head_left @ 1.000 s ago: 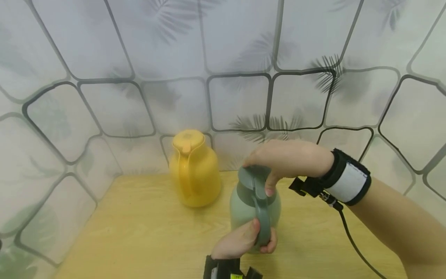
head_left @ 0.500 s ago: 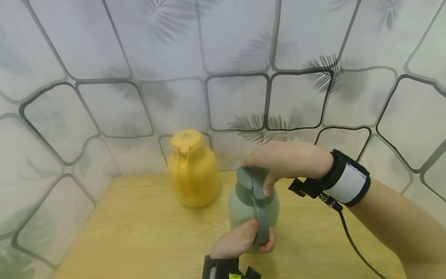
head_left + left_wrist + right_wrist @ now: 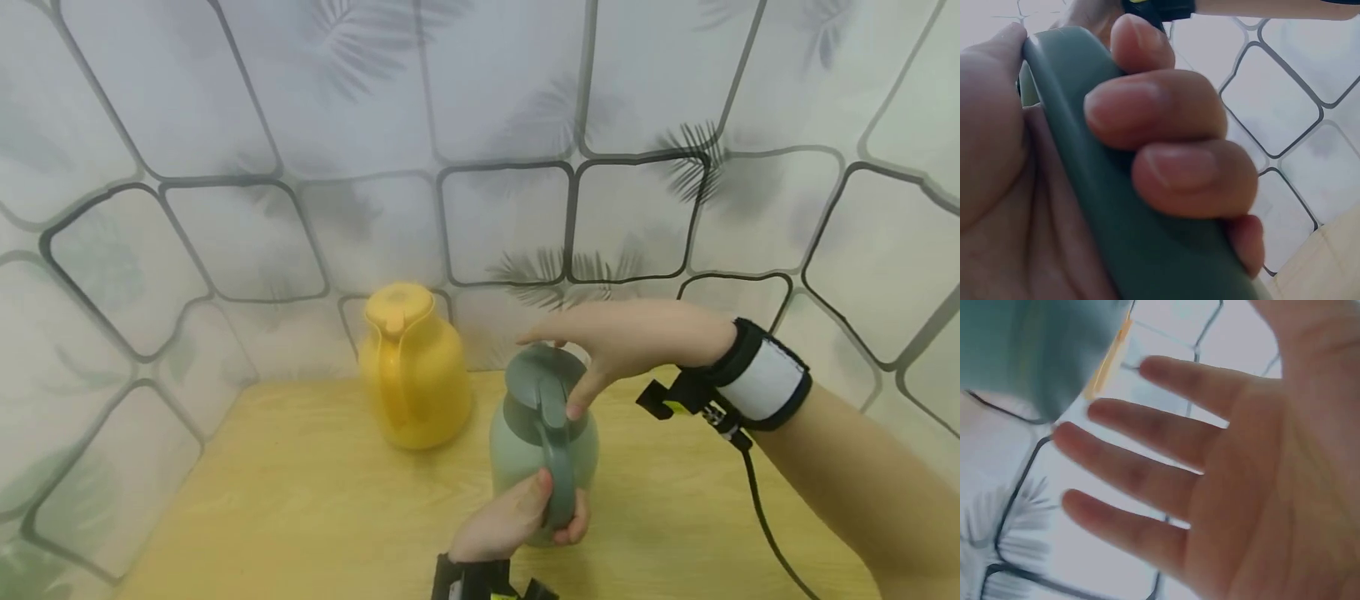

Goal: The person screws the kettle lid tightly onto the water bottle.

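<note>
A grey-green thermos jug (image 3: pixel 517 450) stands upright on the table with its darker lid (image 3: pixel 536 375) on top. My left hand (image 3: pixel 513 512) grips the jug's handle (image 3: pixel 561 475). In the left wrist view, several fingers (image 3: pixel 1160 109) curl round that handle (image 3: pixel 1079 125). Over the lid is my right hand (image 3: pixel 618 346), its fingers spread and straight. The right wrist view has the palm and spread fingers (image 3: pixel 1141 469) apart from the jug (image 3: pixel 1035 356), with nothing held. Whether the right thumb touches the lid is hard to tell.
A yellow thermos jug (image 3: pixel 423 379) stands to the left of the green one, near the back wall (image 3: pixel 360 225). Both are on a light wooden table (image 3: pixel 300 492). From the right wrist strap a black cable (image 3: pixel 772 525) runs down toward the lower right.
My right hand has loosened from the lid, its fingers lifting and straightening, and the wrist has shifted slightly right. My left hand stays on the handle, and the green jug stays standing.
</note>
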Tool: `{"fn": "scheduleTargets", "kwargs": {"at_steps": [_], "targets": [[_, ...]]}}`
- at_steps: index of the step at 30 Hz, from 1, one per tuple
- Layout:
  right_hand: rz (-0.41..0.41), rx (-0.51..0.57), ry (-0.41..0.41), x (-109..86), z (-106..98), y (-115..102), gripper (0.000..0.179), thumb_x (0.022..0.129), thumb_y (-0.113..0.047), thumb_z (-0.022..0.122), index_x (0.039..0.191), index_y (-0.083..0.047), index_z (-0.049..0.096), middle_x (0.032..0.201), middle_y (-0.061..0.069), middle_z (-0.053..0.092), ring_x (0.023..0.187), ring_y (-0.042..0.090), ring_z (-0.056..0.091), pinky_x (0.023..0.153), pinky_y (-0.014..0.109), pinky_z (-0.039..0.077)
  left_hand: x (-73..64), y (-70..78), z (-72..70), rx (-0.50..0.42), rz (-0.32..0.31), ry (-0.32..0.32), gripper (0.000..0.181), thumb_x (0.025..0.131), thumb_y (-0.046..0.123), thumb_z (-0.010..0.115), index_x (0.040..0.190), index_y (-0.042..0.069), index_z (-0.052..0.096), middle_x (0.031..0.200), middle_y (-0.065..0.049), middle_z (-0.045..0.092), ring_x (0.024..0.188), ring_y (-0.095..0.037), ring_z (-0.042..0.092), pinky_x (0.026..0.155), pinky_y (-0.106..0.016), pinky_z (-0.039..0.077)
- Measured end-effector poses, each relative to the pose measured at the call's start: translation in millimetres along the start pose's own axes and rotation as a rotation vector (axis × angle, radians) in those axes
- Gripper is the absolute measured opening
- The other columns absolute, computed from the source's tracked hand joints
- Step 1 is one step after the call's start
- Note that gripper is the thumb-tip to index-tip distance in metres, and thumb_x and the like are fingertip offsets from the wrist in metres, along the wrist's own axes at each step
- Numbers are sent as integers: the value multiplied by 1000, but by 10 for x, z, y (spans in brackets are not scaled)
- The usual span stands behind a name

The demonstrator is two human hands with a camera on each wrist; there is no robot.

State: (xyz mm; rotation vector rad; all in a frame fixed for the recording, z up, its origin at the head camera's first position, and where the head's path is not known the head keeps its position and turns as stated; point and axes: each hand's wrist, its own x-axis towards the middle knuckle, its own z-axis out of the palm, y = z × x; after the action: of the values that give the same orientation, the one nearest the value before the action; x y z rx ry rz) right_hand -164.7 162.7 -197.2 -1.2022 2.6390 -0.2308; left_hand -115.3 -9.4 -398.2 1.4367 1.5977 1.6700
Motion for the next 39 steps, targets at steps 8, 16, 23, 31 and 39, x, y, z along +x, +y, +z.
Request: {"fn": "scheduleTargets", "kwargs": {"at_steps": [8, 16, 23, 31, 39], "targets": [[-12, 257, 263, -244, 297, 445, 90, 79, -41, 77, 150, -12, 29, 146, 11, 39, 126, 31, 44, 91, 53, 44, -34, 55, 29, -42, -23, 43, 85, 96, 58, -2, 71, -8, 46, 60, -18, 42, 57, -1, 40, 53, -26, 36], [-53, 431, 520, -324, 979, 796, 76, 88, -26, 71, 149, -9, 27, 147, 17, 34, 123, 39, 45, 91, 60, 40, -30, 75, 53, -21, -55, 78, 86, 96, 58, -3, 70, -7, 46, 59, -13, 42, 56, -1, 41, 56, -20, 36], [-54, 629, 627, -310, 1664, 821, 71, 93, -17, 64, 149, -4, 21, 142, 27, 35, 119, 48, 45, 84, 49, 48, -23, 46, 77, -39, -57, 125, 84, 97, 57, -2, 70, -7, 46, 59, -10, 42, 56, -2, 41, 55, -20, 36], [10, 1008, 607, -295, 2249, 729, 78, 96, -16, 59, 151, -4, 5, 146, 37, 17, 122, 59, 32, 87, 40, 48, -46, 56, 210, -101, -97, 270, 81, 99, 57, 4, 73, -7, 47, 62, 5, 44, 55, -4, 41, 56, -19, 36], [-21, 1145, 570, -271, 2538, 658, 91, 91, -28, 66, 153, -13, 1, 151, 35, 4, 128, 61, 19, 91, 62, 39, -51, 48, 379, -90, -64, 492, 80, 103, 50, 13, 70, -11, 52, 65, -4, 52, 62, -3, 50, 66, -21, 45]]}}
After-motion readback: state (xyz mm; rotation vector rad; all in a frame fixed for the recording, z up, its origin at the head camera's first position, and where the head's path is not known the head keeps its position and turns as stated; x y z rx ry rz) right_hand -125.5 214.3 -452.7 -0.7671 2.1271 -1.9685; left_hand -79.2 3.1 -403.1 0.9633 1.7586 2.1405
